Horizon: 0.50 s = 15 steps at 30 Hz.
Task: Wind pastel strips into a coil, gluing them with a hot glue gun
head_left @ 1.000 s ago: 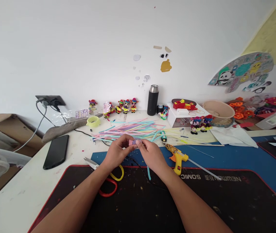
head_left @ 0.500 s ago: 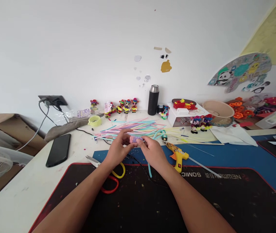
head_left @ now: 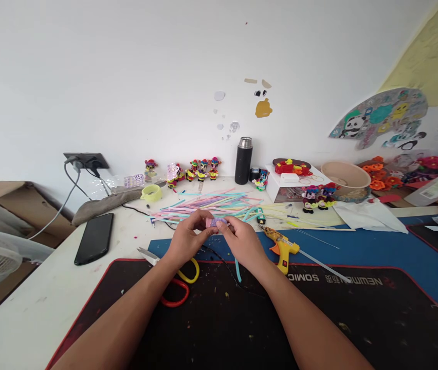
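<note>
Between both hands, above the blue mat's far edge, is a small pink and purple fuzzy piece (head_left: pixel 216 222). My left hand (head_left: pixel 188 237) pinches its pink end with thumb and fingers. The purple end is gripped by my right hand (head_left: pixel 242 241), its thumb lying on top. A light blue strip (head_left: pixel 238 270) hangs below my right hand. Just beyond the fingers lies a pile of pastel pipe cleaners (head_left: pixel 219 204). Scissors with red and yellow handles (head_left: pixel 175 300) rest partly beneath my left forearm. To the right of my right hand is a yellow glue gun (head_left: pixel 285 252).
A phone (head_left: pixel 93 239) and a yellow tape roll (head_left: pixel 151 193) lie at the left. Small figures (head_left: pixel 202 169), a black bottle (head_left: pixel 243 162) and a white box (head_left: pixel 296 182) stand along the wall. A black mat (head_left: pixel 219 329) spans the front.
The left fingers have shifted slightly on the piece, the index finger now more bent. Otherwise the hands hold nearly the same place; the view has tilted a little.
</note>
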### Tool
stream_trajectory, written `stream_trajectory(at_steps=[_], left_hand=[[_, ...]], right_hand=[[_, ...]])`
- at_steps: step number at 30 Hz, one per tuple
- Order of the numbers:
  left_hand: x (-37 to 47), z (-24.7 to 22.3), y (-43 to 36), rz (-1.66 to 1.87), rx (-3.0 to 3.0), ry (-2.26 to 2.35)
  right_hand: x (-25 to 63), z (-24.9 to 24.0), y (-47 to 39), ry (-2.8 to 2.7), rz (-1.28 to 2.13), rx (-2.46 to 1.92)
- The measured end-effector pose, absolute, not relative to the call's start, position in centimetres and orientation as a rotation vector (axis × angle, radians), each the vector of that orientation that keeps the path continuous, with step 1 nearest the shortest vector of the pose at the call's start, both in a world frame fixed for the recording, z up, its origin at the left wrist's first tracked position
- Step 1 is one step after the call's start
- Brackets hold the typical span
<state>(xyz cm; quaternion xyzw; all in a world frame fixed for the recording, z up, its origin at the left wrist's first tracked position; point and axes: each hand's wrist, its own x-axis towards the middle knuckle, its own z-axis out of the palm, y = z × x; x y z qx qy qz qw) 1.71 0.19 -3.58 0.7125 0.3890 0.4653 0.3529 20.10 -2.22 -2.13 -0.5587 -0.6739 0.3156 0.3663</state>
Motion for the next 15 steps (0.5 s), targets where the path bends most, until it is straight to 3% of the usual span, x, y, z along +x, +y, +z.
stream_trajectory(at_steps=[15], left_hand=[[1.48,-3.47,0.09,1.199,1.728,0.93]], right_hand=[[19.78,-2.41,-2.42,-1.641,1.023,-1.329]])
